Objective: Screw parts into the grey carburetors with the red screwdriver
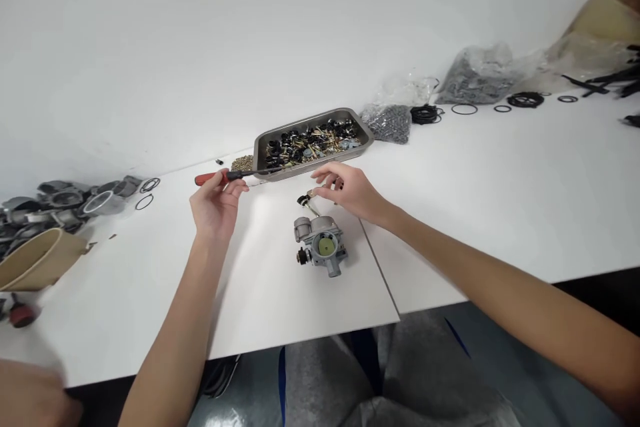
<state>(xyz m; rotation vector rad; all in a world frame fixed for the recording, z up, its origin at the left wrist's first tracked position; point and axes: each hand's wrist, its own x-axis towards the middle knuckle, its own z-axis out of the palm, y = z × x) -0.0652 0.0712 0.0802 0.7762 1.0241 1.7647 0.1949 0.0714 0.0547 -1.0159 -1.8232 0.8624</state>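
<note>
A screwdriver with a red and black handle is held in my left hand, its thin shaft pointing right past the tray's near edge. On the table between my forearms sits a grey metal carburetor, its round bore facing me and a dark knob on its left. Just behind it is a small black-capped part with a thin brass stem. My right hand reaches in from the right, thumb and fingers curled at this part and seeming to pinch it. A small dark thing shows between the fingers, too hidden to name.
Behind my hands stands a metal tray full of small black and brass parts. Bags of grey parts and black rings lie right. Carburetor bodies and a beige container are left. Another person's blurred hand shows lower left.
</note>
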